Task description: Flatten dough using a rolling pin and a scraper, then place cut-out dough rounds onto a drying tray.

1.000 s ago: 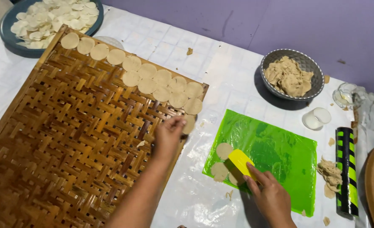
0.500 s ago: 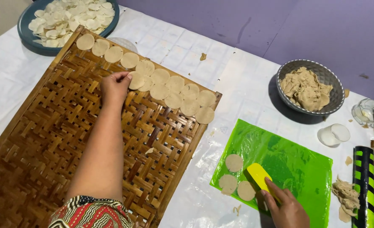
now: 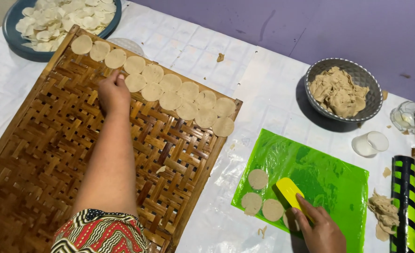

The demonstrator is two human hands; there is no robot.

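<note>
**Dough discs: tray and green sheet**

Right hand (image 3: 321, 229) grips yellow scraper (image 3: 291, 193) on green plastic sheet (image 3: 338, 182); three cut discs (image 3: 258, 179) just left of it. Left hand (image 3: 114, 91), fingers pinched together, touches a disc in the disc row (image 3: 170, 89) on woven bamboo tray (image 3: 53, 154). Beyond: grey bowl of scraps (image 3: 343, 91), blue plate (image 3: 15, 42). Black-and-green striped roll (image 3: 403, 201) right of the right hand.
</note>
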